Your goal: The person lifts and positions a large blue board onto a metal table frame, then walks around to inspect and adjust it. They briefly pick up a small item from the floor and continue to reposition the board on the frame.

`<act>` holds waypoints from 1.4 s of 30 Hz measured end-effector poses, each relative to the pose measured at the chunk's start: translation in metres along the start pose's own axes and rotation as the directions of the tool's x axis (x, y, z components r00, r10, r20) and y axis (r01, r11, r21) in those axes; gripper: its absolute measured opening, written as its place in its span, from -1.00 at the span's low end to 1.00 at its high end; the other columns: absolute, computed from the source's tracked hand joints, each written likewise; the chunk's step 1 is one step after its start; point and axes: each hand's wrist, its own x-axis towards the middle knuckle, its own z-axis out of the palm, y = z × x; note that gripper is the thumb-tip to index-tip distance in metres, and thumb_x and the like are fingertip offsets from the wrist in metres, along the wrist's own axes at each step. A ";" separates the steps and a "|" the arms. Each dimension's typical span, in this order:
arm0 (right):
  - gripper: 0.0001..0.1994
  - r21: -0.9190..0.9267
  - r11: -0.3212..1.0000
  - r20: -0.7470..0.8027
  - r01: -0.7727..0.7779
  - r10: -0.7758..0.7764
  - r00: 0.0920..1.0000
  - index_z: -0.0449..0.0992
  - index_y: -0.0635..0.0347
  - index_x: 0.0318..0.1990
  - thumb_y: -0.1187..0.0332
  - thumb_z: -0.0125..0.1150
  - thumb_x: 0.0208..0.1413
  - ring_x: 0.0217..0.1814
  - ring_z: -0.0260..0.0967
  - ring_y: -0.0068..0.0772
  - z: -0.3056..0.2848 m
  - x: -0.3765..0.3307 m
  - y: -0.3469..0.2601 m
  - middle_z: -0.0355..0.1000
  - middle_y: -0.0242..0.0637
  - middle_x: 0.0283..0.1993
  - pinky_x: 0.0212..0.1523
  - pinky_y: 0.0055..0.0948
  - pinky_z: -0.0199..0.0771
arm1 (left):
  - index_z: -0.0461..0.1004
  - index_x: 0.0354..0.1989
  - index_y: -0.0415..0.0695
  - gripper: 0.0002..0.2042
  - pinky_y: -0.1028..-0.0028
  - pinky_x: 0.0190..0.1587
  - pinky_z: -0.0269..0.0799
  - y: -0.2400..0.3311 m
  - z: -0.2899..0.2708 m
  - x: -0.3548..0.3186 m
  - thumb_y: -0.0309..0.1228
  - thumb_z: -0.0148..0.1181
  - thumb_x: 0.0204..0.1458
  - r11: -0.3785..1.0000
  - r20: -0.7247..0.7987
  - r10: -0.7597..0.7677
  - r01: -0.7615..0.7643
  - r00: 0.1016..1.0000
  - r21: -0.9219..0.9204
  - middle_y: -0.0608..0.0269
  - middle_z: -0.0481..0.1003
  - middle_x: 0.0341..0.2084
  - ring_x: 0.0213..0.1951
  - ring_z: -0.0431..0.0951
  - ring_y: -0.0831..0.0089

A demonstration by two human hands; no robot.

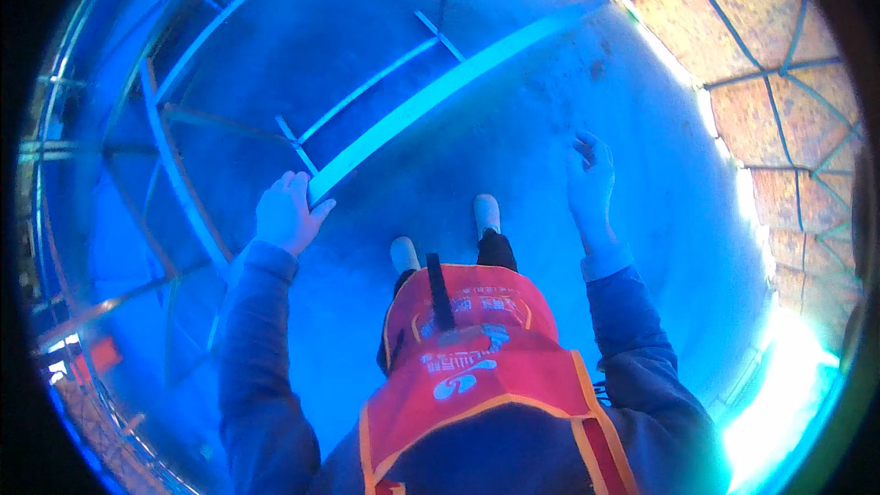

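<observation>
My left hand [289, 213] grips the near end of a long pale metal bar [449, 82], its thumb and fingers on either side of the end. From there the bar slants up and away to the far right. A thinner frame piece [367, 90] with short crossbars lies along its left side; whether it is joined to the bar I cannot tell. My right hand [591, 181] hangs apart from the bar, fingers loosely curled and nothing visible in them. I wear a red apron [477, 312] with orange edging over dark sleeves.
More metal frame bars [174, 165] stand or lie to the left. My light shoes [488, 214] are on the blue-lit floor [669, 211]. Patterned paving [706, 9] with dark lines runs along the right. Bright light glares at lower right.
</observation>
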 end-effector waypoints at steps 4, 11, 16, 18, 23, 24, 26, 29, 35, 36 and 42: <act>-0.62 -0.151 0.953 -0.001 -0.263 0.266 0.964 0.55 0.25 0.22 0.37 0.25 0.27 0.17 0.55 -0.17 0.003 -0.089 0.031 0.50 -0.05 0.19 0.12 -0.21 0.59 | 0.50 -0.05 -0.20 -0.51 0.04 -0.07 0.53 -0.008 0.007 -0.004 -0.05 0.45 0.07 0.998 -0.069 0.060 -0.060 0.996 -0.007 0.00 0.52 -0.17 -0.10 0.60 -0.03; -0.59 -0.185 0.893 0.138 -0.410 0.436 0.889 0.56 0.31 0.20 0.29 0.26 0.26 0.11 0.59 -0.19 0.039 -0.189 -0.004 0.50 0.01 0.22 0.08 -0.25 0.60 | 0.51 -0.04 -0.17 -0.54 0.04 -0.04 0.54 -0.017 0.006 -0.008 -0.08 0.44 0.08 0.993 -0.108 0.097 -0.103 0.989 -0.049 0.03 0.53 -0.16 -0.07 0.61 0.01; -0.60 -0.169 0.920 0.197 -0.352 0.382 0.903 0.56 0.30 0.20 0.30 0.25 0.28 0.09 0.61 -0.16 0.064 -0.183 -0.037 0.50 0.01 0.23 0.09 -0.24 0.61 | 0.51 0.02 -0.19 -0.49 0.06 -0.01 0.56 -0.022 0.002 -0.010 -0.02 0.40 0.10 0.995 -0.060 0.074 -0.077 0.995 -0.058 0.01 0.55 -0.13 -0.03 0.61 0.00; -0.60 -0.156 0.925 0.245 -0.347 0.376 0.894 0.56 0.29 0.20 0.30 0.25 0.29 0.10 0.61 -0.15 0.074 -0.176 -0.048 0.50 0.02 0.23 0.10 -0.24 0.61 | 0.51 0.01 -0.18 -0.50 0.06 -0.01 0.56 -0.022 0.002 -0.010 -0.02 0.40 0.10 0.995 -0.052 0.071 -0.075 0.996 -0.071 0.01 0.55 -0.14 -0.04 0.61 0.00; -0.60 -0.219 0.948 0.265 -0.231 0.285 0.921 0.56 0.29 0.20 0.26 0.27 0.30 0.13 0.59 -0.13 0.098 -0.162 -0.059 0.52 0.03 0.19 0.11 -0.19 0.62 | 0.52 -0.04 -0.17 -0.52 0.07 0.00 0.55 -0.023 -0.002 -0.009 -0.02 0.41 0.09 0.994 -0.036 0.067 -0.070 0.997 -0.089 0.02 0.55 -0.13 -0.05 0.61 0.01; -0.60 -0.220 0.949 0.289 -0.225 0.283 0.914 0.56 0.29 0.20 0.26 0.27 0.30 0.13 0.59 -0.12 0.101 -0.160 -0.061 0.52 0.03 0.19 0.11 -0.17 0.62 | 0.52 -0.04 -0.17 -0.52 0.07 0.00 0.55 -0.023 -0.003 -0.010 -0.02 0.41 0.09 0.994 -0.033 0.067 -0.070 0.997 -0.087 0.02 0.55 -0.13 -0.05 0.61 0.02; -0.60 -0.212 0.941 0.302 -0.262 0.318 0.899 0.56 0.28 0.20 0.25 0.28 0.30 0.14 0.59 -0.07 0.103 -0.158 -0.064 0.52 0.04 0.18 0.11 -0.15 0.62 | 0.53 -0.04 -0.17 -0.52 0.07 0.00 0.55 -0.024 -0.004 -0.009 -0.01 0.41 0.09 0.993 -0.047 0.074 -0.078 0.996 -0.084 0.02 0.55 -0.13 -0.05 0.62 0.02; -0.60 -0.242 0.938 0.279 -0.249 0.313 0.908 0.56 0.27 0.19 0.25 0.28 0.29 0.14 0.59 -0.02 0.103 -0.161 -0.063 0.52 0.06 0.18 0.11 -0.14 0.62 | 0.53 -0.05 -0.17 -0.52 0.07 -0.01 0.55 -0.026 -0.003 -0.008 -0.01 0.41 0.08 0.992 -0.057 0.071 -0.077 0.996 -0.097 0.01 0.56 -0.14 -0.06 0.62 0.02; -0.57 -0.378 0.900 0.287 -0.219 0.339 0.896 0.59 0.27 0.16 0.16 0.33 0.29 0.09 0.61 -0.12 0.099 -0.185 -0.044 0.60 -0.01 0.10 0.08 -0.19 0.61 | 0.54 -0.07 -0.10 -0.58 0.07 -0.05 0.52 -0.028 0.002 -0.008 -0.06 0.44 0.09 0.991 -0.050 0.076 -0.081 0.996 -0.111 0.09 0.55 -0.13 -0.05 0.62 0.09; -0.57 -0.411 0.883 0.285 -0.225 0.359 0.889 0.59 0.27 0.17 0.16 0.33 0.29 0.09 0.61 -0.11 0.099 -0.188 -0.041 0.60 -0.01 0.11 0.08 -0.19 0.61 | 0.54 -0.07 -0.10 -0.58 0.07 -0.05 0.52 -0.027 0.001 -0.008 -0.06 0.44 0.09 0.991 -0.059 0.075 -0.081 0.995 -0.106 0.09 0.55 -0.13 -0.05 0.62 0.09; -0.57 -0.457 0.862 0.334 -0.222 0.397 0.855 0.58 0.27 0.18 0.17 0.31 0.28 0.12 0.60 -0.07 0.095 -0.183 -0.034 0.59 0.02 0.13 0.10 -0.16 0.61 | 0.52 -0.09 -0.17 -0.55 0.07 -0.05 0.56 -0.025 -0.001 -0.007 -0.06 0.44 0.07 0.993 -0.087 0.059 -0.068 0.994 -0.101 0.01 0.55 -0.17 -0.08 0.62 0.01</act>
